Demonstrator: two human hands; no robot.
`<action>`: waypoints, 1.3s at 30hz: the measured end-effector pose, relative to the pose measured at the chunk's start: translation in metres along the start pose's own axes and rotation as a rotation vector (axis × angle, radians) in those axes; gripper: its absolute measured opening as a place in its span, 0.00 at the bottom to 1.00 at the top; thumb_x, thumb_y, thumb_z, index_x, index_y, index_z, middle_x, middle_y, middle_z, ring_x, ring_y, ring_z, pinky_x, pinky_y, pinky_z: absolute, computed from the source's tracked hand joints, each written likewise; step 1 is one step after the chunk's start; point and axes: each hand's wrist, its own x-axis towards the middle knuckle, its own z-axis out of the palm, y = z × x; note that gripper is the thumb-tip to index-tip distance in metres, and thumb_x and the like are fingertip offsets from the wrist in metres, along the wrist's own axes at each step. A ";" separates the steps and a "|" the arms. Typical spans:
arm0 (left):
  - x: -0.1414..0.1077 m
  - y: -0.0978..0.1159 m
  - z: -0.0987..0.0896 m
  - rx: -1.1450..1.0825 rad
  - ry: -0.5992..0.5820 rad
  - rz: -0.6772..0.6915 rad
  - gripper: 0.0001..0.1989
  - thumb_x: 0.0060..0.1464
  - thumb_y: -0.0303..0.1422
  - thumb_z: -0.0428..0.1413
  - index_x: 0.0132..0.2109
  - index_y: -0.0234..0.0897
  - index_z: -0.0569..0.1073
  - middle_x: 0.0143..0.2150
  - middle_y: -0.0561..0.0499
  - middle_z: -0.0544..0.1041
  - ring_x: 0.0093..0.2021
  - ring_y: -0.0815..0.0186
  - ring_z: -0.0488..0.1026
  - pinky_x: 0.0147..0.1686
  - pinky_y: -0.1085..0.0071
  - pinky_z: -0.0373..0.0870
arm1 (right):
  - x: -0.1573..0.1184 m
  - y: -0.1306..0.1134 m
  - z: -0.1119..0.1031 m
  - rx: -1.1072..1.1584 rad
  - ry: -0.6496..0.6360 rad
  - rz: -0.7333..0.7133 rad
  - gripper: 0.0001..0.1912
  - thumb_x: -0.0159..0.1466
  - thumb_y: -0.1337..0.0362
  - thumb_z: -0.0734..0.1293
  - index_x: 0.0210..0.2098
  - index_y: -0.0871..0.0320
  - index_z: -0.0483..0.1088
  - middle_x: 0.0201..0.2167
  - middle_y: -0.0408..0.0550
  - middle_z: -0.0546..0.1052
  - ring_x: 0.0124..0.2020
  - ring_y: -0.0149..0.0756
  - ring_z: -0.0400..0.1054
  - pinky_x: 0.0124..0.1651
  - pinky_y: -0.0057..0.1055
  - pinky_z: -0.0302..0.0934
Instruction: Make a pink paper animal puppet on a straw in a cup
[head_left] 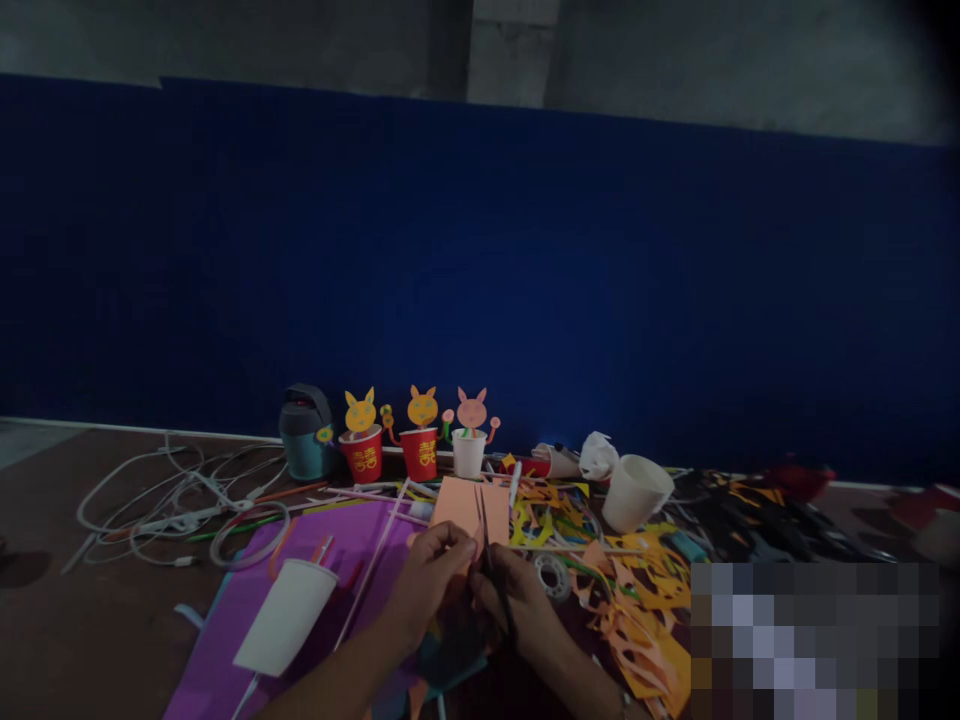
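Scissors (485, 535) gripped in the curled right hand (516, 592), peach paper (454, 503) pinched by the nearly closed left hand (429, 578)

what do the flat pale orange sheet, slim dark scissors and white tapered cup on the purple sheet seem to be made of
Flat pale orange sheet: probably matte craft paper or thin card, judging by crisp edges. Slim dark scissors: probably metal blades, being thin and straight; handles too dark to tell. White tapered cup: dull, smooth wall suggests paper, though plastic is possible.
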 end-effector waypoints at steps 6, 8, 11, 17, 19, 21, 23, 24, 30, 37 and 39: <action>0.000 0.000 0.002 -0.003 0.031 0.027 0.11 0.47 0.37 0.57 0.25 0.36 0.66 0.24 0.57 0.64 0.27 0.70 0.62 0.29 0.75 0.59 | -0.001 0.000 0.001 0.001 -0.002 0.028 0.17 0.55 0.54 0.70 0.27 0.57 0.59 0.15 0.33 0.64 0.10 0.23 0.56 0.11 0.19 0.55; -0.001 0.001 0.002 0.013 0.038 0.033 0.10 0.48 0.37 0.57 0.26 0.36 0.67 0.24 0.57 0.65 0.28 0.70 0.63 0.30 0.75 0.60 | -0.001 0.001 0.001 0.003 0.003 0.032 0.18 0.54 0.54 0.71 0.27 0.57 0.59 0.14 0.32 0.64 0.10 0.23 0.56 0.11 0.19 0.55; -0.001 0.001 0.001 0.030 0.039 0.044 0.10 0.48 0.38 0.57 0.26 0.37 0.67 0.25 0.56 0.66 0.28 0.69 0.64 0.31 0.75 0.61 | 0.000 0.002 0.001 -0.004 0.008 0.047 0.18 0.55 0.53 0.70 0.27 0.57 0.59 0.14 0.32 0.64 0.10 0.23 0.57 0.11 0.19 0.55; -0.002 0.001 0.001 0.042 0.053 0.035 0.12 0.48 0.40 0.57 0.26 0.37 0.67 0.25 0.56 0.66 0.28 0.69 0.64 0.30 0.75 0.61 | -0.001 0.002 0.000 -0.016 -0.009 0.011 0.16 0.55 0.55 0.70 0.27 0.56 0.59 0.13 0.32 0.63 0.10 0.23 0.57 0.12 0.19 0.54; -0.003 0.002 0.002 0.049 0.053 0.026 0.12 0.48 0.41 0.57 0.26 0.38 0.67 0.25 0.56 0.66 0.28 0.68 0.64 0.29 0.75 0.61 | -0.001 0.001 0.000 -0.018 -0.001 0.011 0.16 0.55 0.56 0.70 0.27 0.56 0.59 0.13 0.32 0.63 0.10 0.23 0.56 0.12 0.19 0.54; -0.003 0.003 0.002 0.060 0.053 0.018 0.12 0.47 0.42 0.57 0.26 0.38 0.67 0.25 0.56 0.67 0.27 0.68 0.64 0.29 0.75 0.61 | 0.000 0.001 -0.001 -0.030 0.014 0.013 0.15 0.55 0.57 0.70 0.27 0.57 0.60 0.14 0.33 0.64 0.11 0.23 0.57 0.13 0.19 0.55; -0.003 0.004 0.002 0.068 0.053 0.021 0.13 0.47 0.42 0.57 0.25 0.38 0.67 0.24 0.56 0.66 0.27 0.68 0.64 0.29 0.74 0.61 | 0.000 0.001 -0.001 -0.051 0.028 0.011 0.14 0.54 0.58 0.70 0.27 0.57 0.61 0.15 0.34 0.65 0.12 0.23 0.57 0.14 0.19 0.55; -0.002 0.004 0.002 0.070 0.051 0.027 0.12 0.47 0.42 0.57 0.25 0.38 0.67 0.24 0.56 0.66 0.27 0.68 0.64 0.29 0.74 0.61 | 0.000 0.002 -0.001 -0.060 0.031 0.008 0.14 0.54 0.58 0.70 0.26 0.57 0.61 0.15 0.34 0.65 0.12 0.23 0.58 0.14 0.19 0.55; -0.001 0.004 0.001 0.090 0.041 0.068 0.11 0.48 0.40 0.56 0.25 0.38 0.68 0.25 0.55 0.67 0.30 0.67 0.65 0.32 0.73 0.62 | 0.001 0.002 0.000 -0.060 0.042 -0.008 0.13 0.56 0.58 0.68 0.24 0.57 0.61 0.13 0.34 0.63 0.12 0.22 0.55 0.14 0.19 0.52; -0.001 0.003 0.001 0.082 0.044 0.062 0.12 0.48 0.40 0.56 0.25 0.37 0.67 0.24 0.55 0.65 0.27 0.68 0.62 0.29 0.74 0.59 | 0.002 0.008 -0.003 -0.070 0.048 -0.018 0.13 0.56 0.57 0.68 0.23 0.57 0.62 0.14 0.35 0.63 0.13 0.23 0.55 0.15 0.19 0.51; -0.001 0.004 0.001 0.074 0.041 0.068 0.12 0.48 0.40 0.56 0.25 0.38 0.67 0.24 0.55 0.65 0.27 0.68 0.62 0.30 0.73 0.59 | 0.001 0.007 -0.003 -0.068 0.040 -0.020 0.13 0.56 0.57 0.68 0.24 0.58 0.63 0.14 0.36 0.64 0.13 0.23 0.55 0.15 0.19 0.50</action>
